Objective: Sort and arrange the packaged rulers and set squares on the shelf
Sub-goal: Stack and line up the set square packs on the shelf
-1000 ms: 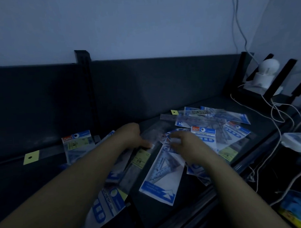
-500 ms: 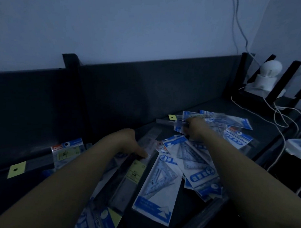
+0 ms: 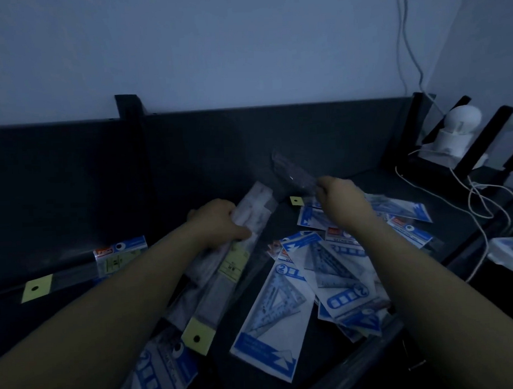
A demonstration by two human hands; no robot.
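Left hand (image 3: pixel 218 222) curls round bundled rulers (image 3: pixel 237 262); right hand (image 3: pixel 341 198) pinches a pack (image 3: pixel 292 169) at one o'clock (probably sorting by kind).

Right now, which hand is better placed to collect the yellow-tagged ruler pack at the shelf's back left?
Left, probably. The left hand is on that side, nearer the yellow-tagged ruler pack, and grips a bundle of long ruler packs. The right hand holds a clear pack up on the far side.

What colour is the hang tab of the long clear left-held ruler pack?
Pale yellow hang tab, head view.
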